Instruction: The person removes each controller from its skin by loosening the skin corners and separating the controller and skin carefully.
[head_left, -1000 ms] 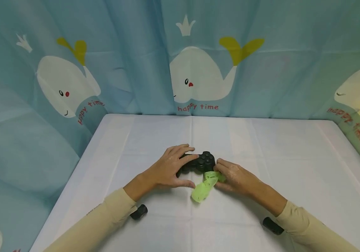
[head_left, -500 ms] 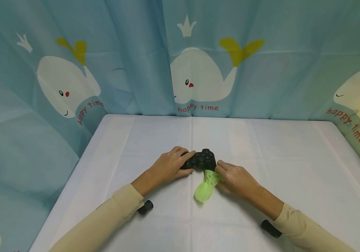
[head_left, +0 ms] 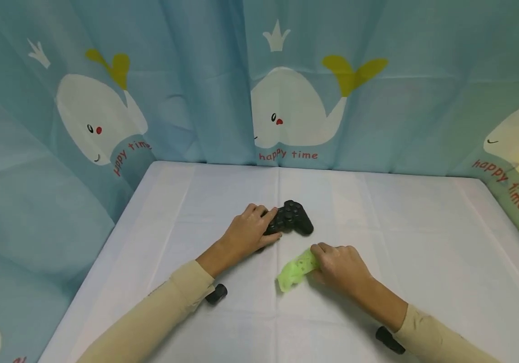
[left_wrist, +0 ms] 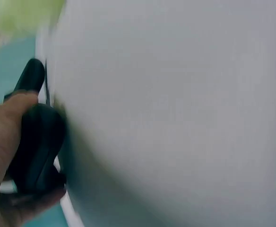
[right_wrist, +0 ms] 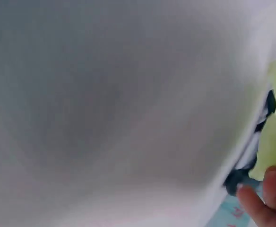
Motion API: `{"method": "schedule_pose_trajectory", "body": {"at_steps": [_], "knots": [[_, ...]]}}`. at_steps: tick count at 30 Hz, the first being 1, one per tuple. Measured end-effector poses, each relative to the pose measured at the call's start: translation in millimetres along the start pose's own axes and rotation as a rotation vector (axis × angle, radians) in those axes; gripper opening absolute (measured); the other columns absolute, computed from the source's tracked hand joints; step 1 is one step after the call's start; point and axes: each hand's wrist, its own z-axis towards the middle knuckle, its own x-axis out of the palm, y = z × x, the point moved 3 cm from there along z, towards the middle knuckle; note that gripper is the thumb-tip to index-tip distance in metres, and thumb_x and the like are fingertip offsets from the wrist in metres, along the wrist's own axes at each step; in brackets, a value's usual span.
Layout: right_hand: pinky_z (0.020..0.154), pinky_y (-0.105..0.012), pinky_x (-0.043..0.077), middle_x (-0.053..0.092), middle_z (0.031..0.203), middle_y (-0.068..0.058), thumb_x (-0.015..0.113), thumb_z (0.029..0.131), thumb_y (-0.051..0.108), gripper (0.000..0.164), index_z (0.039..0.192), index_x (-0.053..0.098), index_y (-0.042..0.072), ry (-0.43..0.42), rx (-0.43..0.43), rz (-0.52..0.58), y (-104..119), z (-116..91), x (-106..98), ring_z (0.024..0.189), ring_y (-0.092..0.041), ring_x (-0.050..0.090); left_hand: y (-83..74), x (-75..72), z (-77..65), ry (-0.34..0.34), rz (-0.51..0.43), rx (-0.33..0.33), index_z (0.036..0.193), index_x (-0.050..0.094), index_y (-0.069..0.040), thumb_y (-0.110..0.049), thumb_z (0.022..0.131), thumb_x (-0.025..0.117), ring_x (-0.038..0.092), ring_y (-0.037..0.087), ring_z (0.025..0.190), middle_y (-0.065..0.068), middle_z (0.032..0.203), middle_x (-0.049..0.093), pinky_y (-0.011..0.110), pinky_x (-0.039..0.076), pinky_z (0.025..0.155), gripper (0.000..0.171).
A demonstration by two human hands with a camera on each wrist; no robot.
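My left hand (head_left: 243,229) grips the left side of a black game controller (head_left: 288,216), with the thumb at its near edge and the fingers over the top. The controller's right handle shows bare. In the left wrist view, the controller (left_wrist: 38,142) sits between thumb and fingers. Nearer and to the right, my right hand (head_left: 342,266) holds a bunched light-green cloth (head_left: 296,270) with small dark marks; its loose end hangs out to the left. The cloth (right_wrist: 272,142) also appears at the edge of the right wrist view, by curled fingertips. Cloth and controller are apart.
A white-covered table (head_left: 223,191) lies under both hands. Behind it and to the sides hangs a blue curtain (head_left: 186,101) with whale prints. Black wrist-worn devices (head_left: 217,294) sit under both sleeves.
The controller has moved slightly away from me and tilted, its right handle now uncovered. My right hand has drawn the cloth back from it. The left hand has closed onto the controller's left side.
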Motion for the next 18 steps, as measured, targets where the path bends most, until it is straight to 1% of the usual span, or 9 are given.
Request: {"method": "schedule_pose_trajectory", "body": {"at_steps": [1,3,5,8,9,11,13,15,18], "knots": [[0.039,-0.027,0.036,0.047,0.066,0.006,0.086,0.061,0.012,0.037,0.078,0.053,0.01,-0.015,-0.015,0.027,3,0,-4,0.048,-0.005,0.034,3.7,-1.5,-1.3,0.004,-0.005,-0.007,0.139,0.062,-0.007,-0.047,0.094,0.072,0.06,0.03,0.112,0.013,0.119,0.064,0.038,0.058,0.076,0.061],[0.041,-0.024,0.034,0.044,0.065,0.012,0.086,0.063,0.016,0.036,0.078,0.053,0.015,-0.02,0.005,0.109,6,2,-12,0.051,-0.002,0.033,9.3,-4.6,-4.4,0.038,-0.049,-0.001,0.141,0.059,-0.007,-0.044,0.094,0.074,0.057,0.03,0.117,0.013,0.124,0.063,0.04,0.056,0.085,0.061],[0.044,-0.023,0.032,0.039,0.065,0.015,0.086,0.069,0.022,0.036,0.077,0.051,0.02,0.006,0.082,0.185,5,6,-18,0.055,0.0,0.033,10.2,-6.1,-7.5,0.093,-0.119,0.035,0.144,0.055,-0.007,-0.044,0.094,0.074,0.053,0.032,0.126,0.014,0.132,0.059,0.043,0.05,0.097,0.065],[0.047,-0.024,0.032,0.036,0.066,0.014,0.086,0.073,0.025,0.038,0.075,0.048,0.022,0.036,0.235,0.225,-3,13,-25,0.059,-0.003,0.035,3.4,-10.4,-10.7,0.151,-0.209,0.061,0.152,0.045,-0.008,-0.048,0.095,0.07,0.037,0.037,0.141,0.018,0.149,0.045,0.052,0.032,0.112,0.073],[0.047,-0.025,0.032,0.036,0.067,0.012,0.086,0.074,0.025,0.038,0.075,0.048,0.022,0.041,0.267,0.225,-6,15,-27,0.061,-0.005,0.036,-0.3,-13.5,-11.1,0.139,-0.229,0.058,0.152,0.044,-0.009,-0.047,0.096,0.07,0.032,0.037,0.144,0.018,0.153,0.04,0.054,0.027,0.114,0.073],[0.048,-0.027,0.034,0.039,0.068,0.009,0.087,0.074,0.023,0.039,0.075,0.048,0.021,0.028,0.314,0.221,-12,17,-30,0.062,-0.008,0.038,-10.0,-23.5,-11.0,0.07,-0.28,0.032,0.15,0.047,-0.009,-0.042,0.096,0.07,0.028,0.035,0.146,0.017,0.155,0.037,0.055,0.024,0.115,0.067],[0.049,-0.028,0.036,0.041,0.07,0.006,0.087,0.074,0.019,0.038,0.077,0.049,0.02,0.006,0.35,0.222,-16,18,-34,0.065,-0.01,0.04,-22.8,-34.8,-11.0,-0.022,-0.35,0.016,0.145,0.051,-0.009,-0.037,0.095,0.071,0.037,0.03,0.141,0.012,0.15,0.043,0.052,0.031,0.112,0.061],[0.051,-0.029,0.037,0.043,0.073,0.005,0.086,0.075,0.015,0.035,0.078,0.051,0.019,-0.016,0.383,0.234,-18,18,-37,0.067,-0.011,0.042,-38.2,-41.5,-11.3,-0.081,-0.387,0.02,0.139,0.054,-0.007,-0.042,0.092,0.073,0.049,0.023,0.13,0.007,0.141,0.052,0.044,0.042,0.104,0.062],[0.053,-0.03,0.038,0.045,0.077,0.003,0.085,0.076,0.012,0.03,0.081,0.055,0.016,-0.037,0.416,0.267,-17,21,-38,0.069,-0.012,0.042,-58.7,-40.5,-13.8,-0.082,-0.379,0.008,0.136,0.051,-0.005,-0.057,0.084,0.077,0.059,0.013,0.106,0.003,0.128,0.056,0.032,0.053,0.085,0.078]]}}
